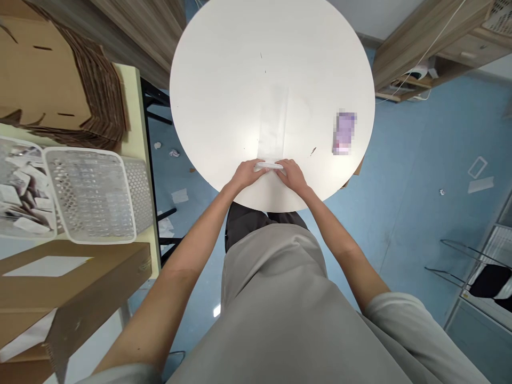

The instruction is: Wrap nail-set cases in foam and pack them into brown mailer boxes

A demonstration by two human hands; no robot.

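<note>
A clear, thin plastic piece [272,125] lies lengthwise on the round white table [224,64]; it looks like a bag or sleeve, but its exact kind is hard to make out. At its near end is a narrow white, rounded edge [269,166]. My left hand [248,174] grips the left end of that edge, fingers closed over it. On the opposite end my right hand [293,175] does the same. Both hands rest near the table's front rim. A purple blurred item [344,132] lies to the right, away from both hands.
On the left, a side table [134,106] bears stacked flat cardboard [44,80], a white perforated basket [138,194] with clear plastic items, another basket [24,192] of small pieces, and a cardboard box [100,282]. Paper scraps [180,196] lie on the blue floor. Wooden furniture [420,48] stands at right.
</note>
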